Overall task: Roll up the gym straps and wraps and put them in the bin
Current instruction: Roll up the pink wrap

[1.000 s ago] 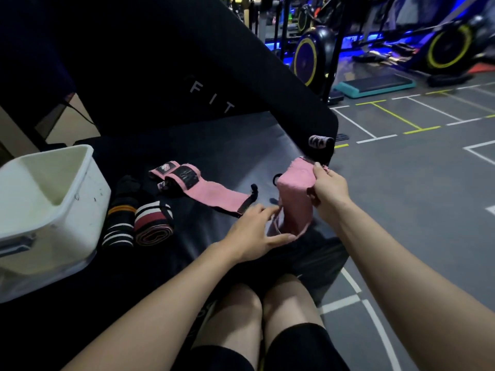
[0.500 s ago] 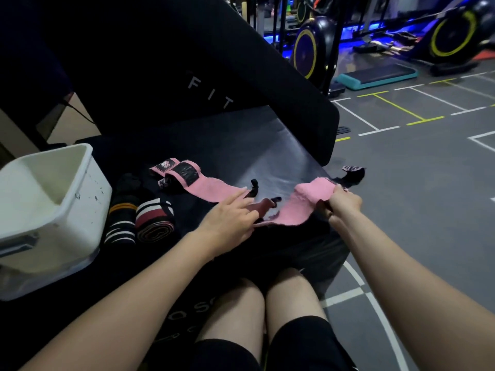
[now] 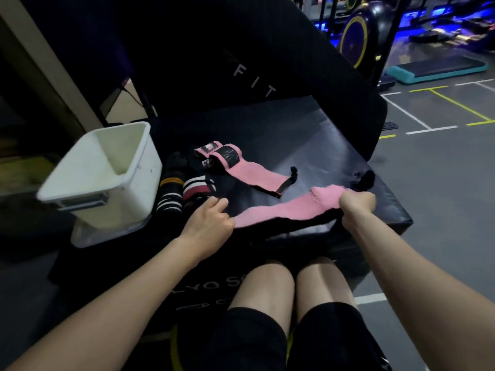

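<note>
A pink wrap (image 3: 284, 211) is stretched flat across the near edge of the black padded box (image 3: 308, 145). My left hand (image 3: 207, 223) grips its left end and my right hand (image 3: 356, 204) grips its right end, where a black tab (image 3: 365, 179) sticks out. A second pink wrap (image 3: 249, 172) lies unrolled behind it, its far end partly folded with black patches. Two rolled striped wraps (image 3: 184, 194) sit beside the white bin (image 3: 107, 172) at the left; the part of the bin's inside that I can see holds nothing.
An upright black pad (image 3: 241, 62) printed with letters backs the box. My bare knees (image 3: 289, 285) press against the box front. Grey gym floor with painted lines lies to the right, with a teal step platform (image 3: 439, 69) and machines beyond.
The pink wrap went from hanging bunched between my hands to being pulled out flat and long. My left hand moved left, my right hand stayed at the right end.
</note>
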